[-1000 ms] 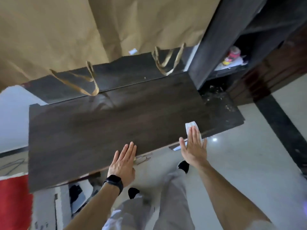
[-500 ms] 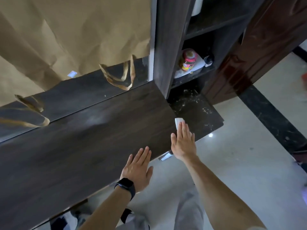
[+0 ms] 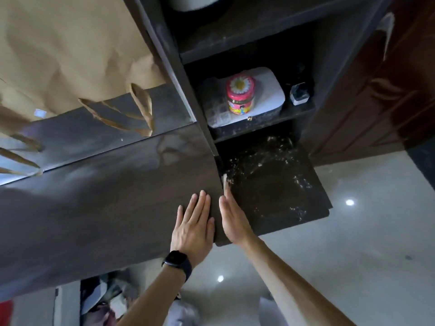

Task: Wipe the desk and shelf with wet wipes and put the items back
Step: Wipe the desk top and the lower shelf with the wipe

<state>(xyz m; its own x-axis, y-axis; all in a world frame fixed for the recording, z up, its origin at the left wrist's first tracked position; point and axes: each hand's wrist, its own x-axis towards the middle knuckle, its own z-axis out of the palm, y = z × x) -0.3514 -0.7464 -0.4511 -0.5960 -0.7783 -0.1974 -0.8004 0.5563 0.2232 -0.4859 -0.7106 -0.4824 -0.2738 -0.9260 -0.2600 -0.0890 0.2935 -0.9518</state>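
Two hands rest on the dark table (image 3: pixel 106 196). The left hand (image 3: pixel 193 227) lies flat, its grip loose and empty. The right hand (image 3: pixel 233 222) stands on edge, fingers straight, pushing a white wet wipe (image 3: pixel 224 181) beside the shelf wall (image 3: pixel 188 90). Crumbs (image 3: pixel 270 161) lie to its right.

desk (image 3: pixel 106 208): dark woodgrain, sheen | floor (image 3: pixel 353 255): glossy | bag (image 3: pixel 58 55): paper

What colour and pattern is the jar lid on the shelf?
Pink jar lid with a white-and-yellow daisy on top; the head view shows it.
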